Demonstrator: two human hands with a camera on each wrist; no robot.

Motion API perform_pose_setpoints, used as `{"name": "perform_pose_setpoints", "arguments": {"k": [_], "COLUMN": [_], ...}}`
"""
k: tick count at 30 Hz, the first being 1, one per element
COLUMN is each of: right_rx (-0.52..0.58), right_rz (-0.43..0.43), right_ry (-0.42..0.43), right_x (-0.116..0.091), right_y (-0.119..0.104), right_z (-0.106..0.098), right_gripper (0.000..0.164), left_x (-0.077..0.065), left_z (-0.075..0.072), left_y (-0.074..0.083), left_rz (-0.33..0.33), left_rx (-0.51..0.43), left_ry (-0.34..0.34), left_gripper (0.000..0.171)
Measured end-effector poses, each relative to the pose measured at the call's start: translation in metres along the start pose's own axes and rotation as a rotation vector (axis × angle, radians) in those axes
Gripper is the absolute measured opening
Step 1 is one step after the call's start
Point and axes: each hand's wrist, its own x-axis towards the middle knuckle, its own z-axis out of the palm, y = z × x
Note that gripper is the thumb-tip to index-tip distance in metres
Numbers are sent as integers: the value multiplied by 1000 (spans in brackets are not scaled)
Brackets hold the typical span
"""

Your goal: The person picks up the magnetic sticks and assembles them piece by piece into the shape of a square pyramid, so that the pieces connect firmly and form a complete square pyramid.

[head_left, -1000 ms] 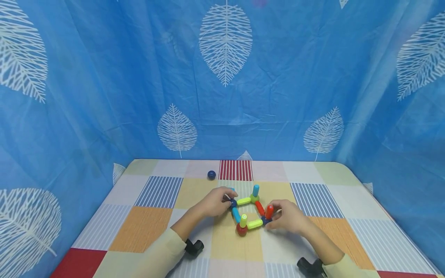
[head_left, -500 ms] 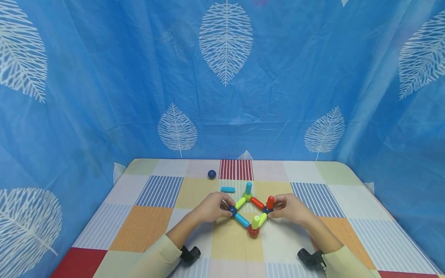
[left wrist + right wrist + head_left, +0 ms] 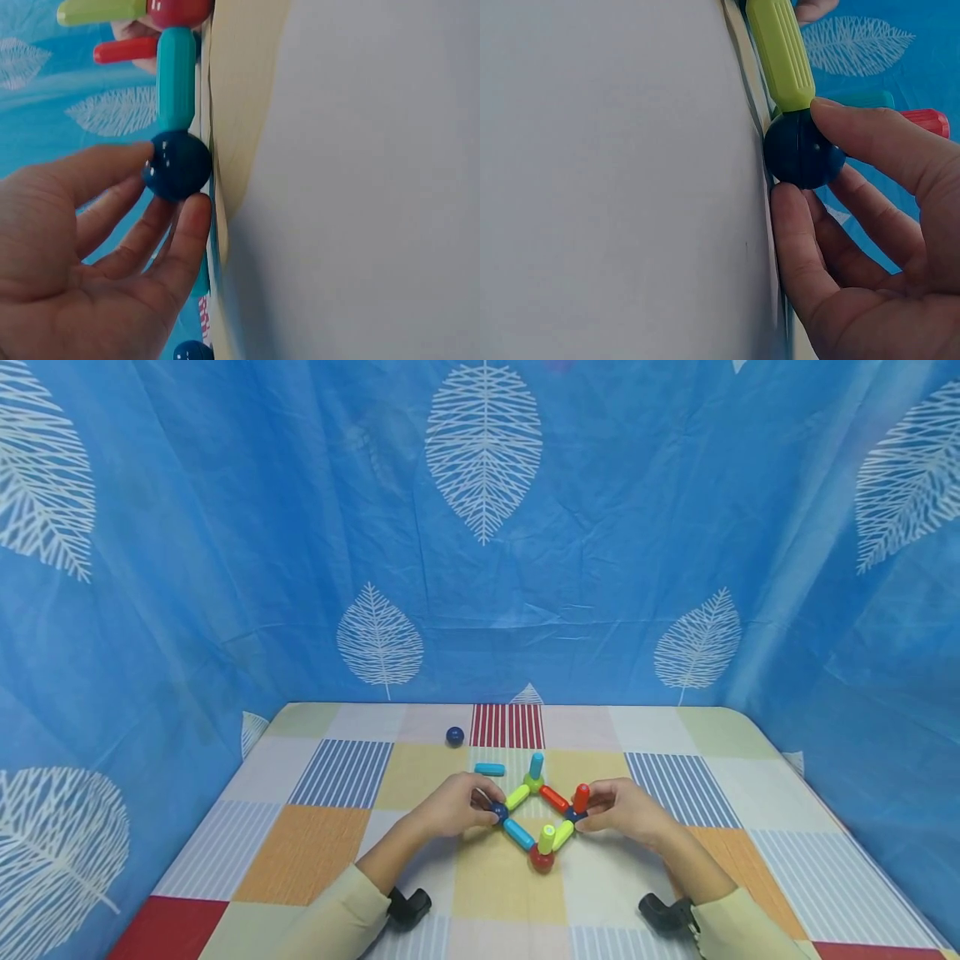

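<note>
A four-sided frame of coloured sticks and balls lies on the table in a diamond in the head view. My left hand (image 3: 459, 807) pinches its left dark blue ball (image 3: 180, 166) between thumb and fingers. Opposite, my right hand (image 3: 622, 810) grips the right dark blue ball (image 3: 801, 152), from which a red stick (image 3: 582, 797) stands up. The near corner is a red ball (image 3: 542, 859) with an upright yellow-green stick (image 3: 547, 838). At the far corner a green ball (image 3: 533, 782) carries an upright light blue stick (image 3: 536, 766). Light blue, yellow-green and red sticks form the sides.
Behind the left hand lies a loose light blue stick (image 3: 490, 769). Farther back is a loose dark blue ball (image 3: 454, 737). A patchwork cloth (image 3: 420, 777) covers the table, and a blue leaf-print curtain (image 3: 585, 527) encloses it at the back and sides.
Over the first half second both hands turned the frame into a diamond; its near corner swung right and the loose light blue stick came into fuller view. Since then, the hands have barely moved.
</note>
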Motion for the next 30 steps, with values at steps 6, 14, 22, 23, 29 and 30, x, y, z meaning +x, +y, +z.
{"name": "perform_pose_setpoints", "arguments": {"k": [6, 14, 22, 23, 29, 30], "right_rx": [61, 110, 132, 132, 133, 133], "right_rz": [26, 43, 42, 42, 46, 47], "right_ry": [-22, -28, -35, -35, -34, -34], "right_x": [0, -2, -2, -1, -1, -2], "right_y": [-1, -3, -2, -2, -2, -2], "right_z": [1, 2, 2, 2, 1, 1], "right_gripper": [42, 43, 44, 44, 45, 45], "left_x": [4, 17, 35, 37, 46, 48], "left_z": [-8, -17, -20, -20, -19, -19], "left_y": [-8, -15, -16, -16, -17, -17], "left_rz": [10, -6, 1, -1, -30, -28], "left_rx": [-41, -49, 48, 58, 121, 133], "left_ry": [34, 150, 173, 169, 148, 146], "left_gripper": [18, 16, 18, 18, 20, 20]}}
